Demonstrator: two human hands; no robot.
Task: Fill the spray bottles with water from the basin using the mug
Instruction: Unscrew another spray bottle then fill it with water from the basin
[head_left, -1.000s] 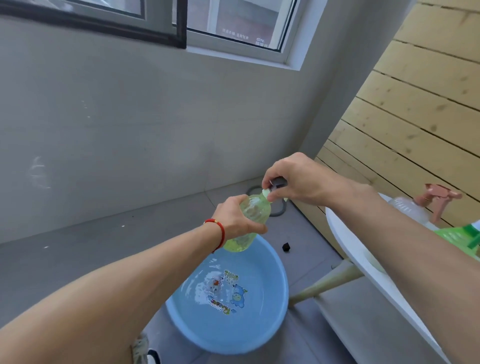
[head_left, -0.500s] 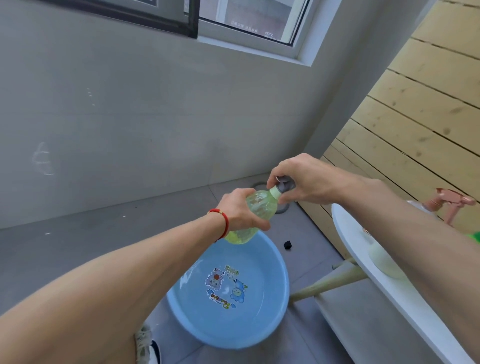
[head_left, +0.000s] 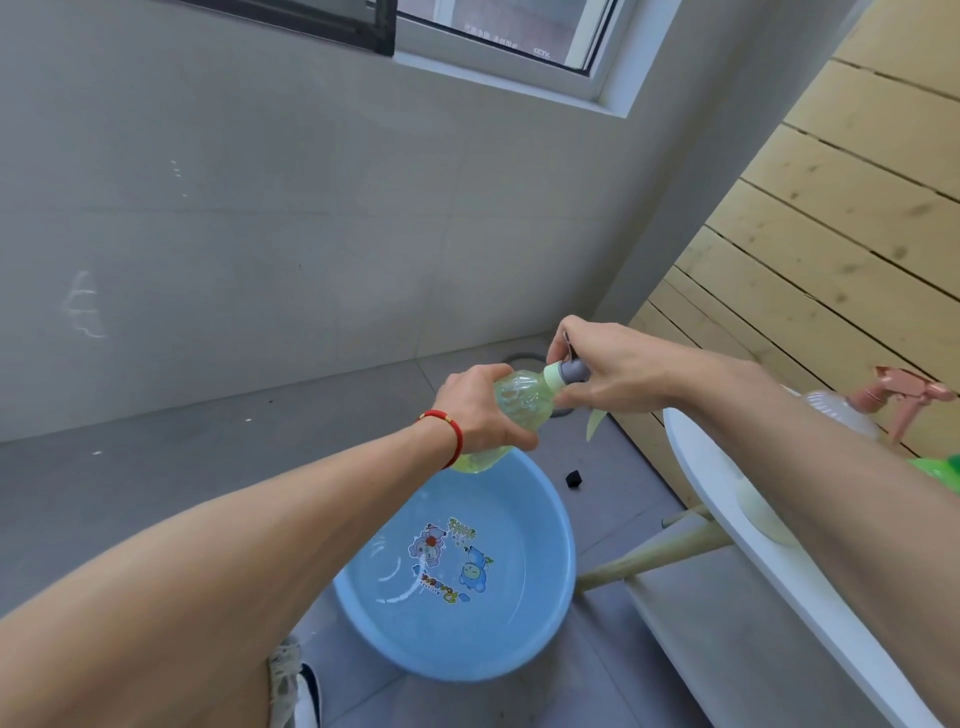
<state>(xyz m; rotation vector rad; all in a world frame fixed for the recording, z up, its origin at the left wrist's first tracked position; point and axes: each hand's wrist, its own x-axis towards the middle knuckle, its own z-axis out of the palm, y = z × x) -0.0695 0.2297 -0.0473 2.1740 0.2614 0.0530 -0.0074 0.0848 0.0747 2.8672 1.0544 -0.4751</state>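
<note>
Two hands (head_left: 483, 410) (head_left: 618, 371), one spray bottle (head_left: 511, 402)

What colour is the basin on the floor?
Light blue basin, with cartoon stickers inside; head view.

Bottle (head_left: 511, 410) held above basin (head_left: 540, 525); table (head_left: 727, 499) right, perhaps bearing another bottle (head_left: 836, 415).

Left hand (head_left: 480, 410) gripped yellow-green spray bottle (head_left: 511, 402) tilted above blue basin (head_left: 550, 597); right hand (head_left: 613, 371) clasped its grey sprayer head (head_left: 570, 371).
</note>
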